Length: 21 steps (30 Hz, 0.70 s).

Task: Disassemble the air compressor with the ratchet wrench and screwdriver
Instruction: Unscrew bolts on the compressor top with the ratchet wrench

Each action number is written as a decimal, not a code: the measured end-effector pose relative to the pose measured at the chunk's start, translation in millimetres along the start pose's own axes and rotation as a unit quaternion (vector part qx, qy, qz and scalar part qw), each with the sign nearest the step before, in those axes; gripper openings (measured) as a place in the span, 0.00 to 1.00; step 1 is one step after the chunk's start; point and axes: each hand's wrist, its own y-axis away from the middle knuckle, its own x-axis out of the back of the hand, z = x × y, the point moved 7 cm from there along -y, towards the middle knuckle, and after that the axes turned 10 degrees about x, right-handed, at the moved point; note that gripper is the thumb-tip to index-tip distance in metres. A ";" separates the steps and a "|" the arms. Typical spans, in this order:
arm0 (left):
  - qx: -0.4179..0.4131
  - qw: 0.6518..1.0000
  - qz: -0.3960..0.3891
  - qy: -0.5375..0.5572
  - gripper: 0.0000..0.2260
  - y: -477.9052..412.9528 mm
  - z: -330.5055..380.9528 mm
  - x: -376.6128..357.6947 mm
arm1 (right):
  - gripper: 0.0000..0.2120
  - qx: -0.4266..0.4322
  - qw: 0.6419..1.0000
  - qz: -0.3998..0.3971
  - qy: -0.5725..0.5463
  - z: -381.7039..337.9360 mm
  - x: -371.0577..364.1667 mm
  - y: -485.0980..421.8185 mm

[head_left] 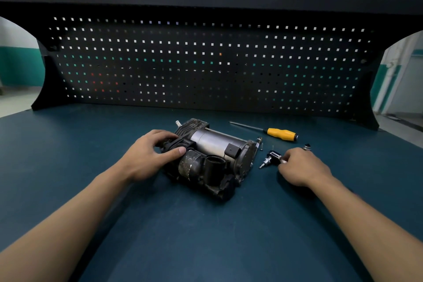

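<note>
The air compressor point(212, 153), a dark housing with a silver motor cylinder, lies on the blue bench top in the middle of the view. My left hand point(151, 155) rests on its left end, fingers spread over the black head and thumb against the side. To the right of the compressor my right hand point(302, 167) grips the handle of the ratchet wrench point(271, 159), whose head and bit point left toward the compressor. The handle end pokes out behind my fingers. The yellow-handled screwdriver point(281, 134) lies behind it, tip pointing left.
A few small loose screws point(261, 144) lie beside the compressor's right end. A black pegboard back panel point(206, 64) rises behind the bench. The blue bench surface point(206, 236) stretches wide in front of the compressor.
</note>
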 end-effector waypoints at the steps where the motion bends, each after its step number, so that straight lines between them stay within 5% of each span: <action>1: -0.001 1.000 0.001 -0.003 0.25 -0.1 0.2 0.1 | 0.08 0.000 1.000 0.000 -0.001 -0.3 0.1 0.4; 9: -0.002 0.999 0.012 -0.041 0.32 2.2 3.4 10.6 | 0.07 0.007 1.000 -0.017 0.000 -3.5 3.6 0.9; 15: -0.024 0.996 0.084 -0.031 0.21 5.2 10.7 26.7 | 0.10 0.013 0.999 0.002 0.032 -13.8 20.7 3.6; 19: -0.032 0.997 0.076 -0.009 0.21 4.9 9.0 32.6 | 0.25 0.141 0.974 0.150 -0.097 -41.2 50.9 14.6; 21: -0.039 0.997 0.065 0.024 0.20 4.3 5.8 35.8 | 0.33 0.254 0.932 0.137 -0.220 -67.8 53.1 27.4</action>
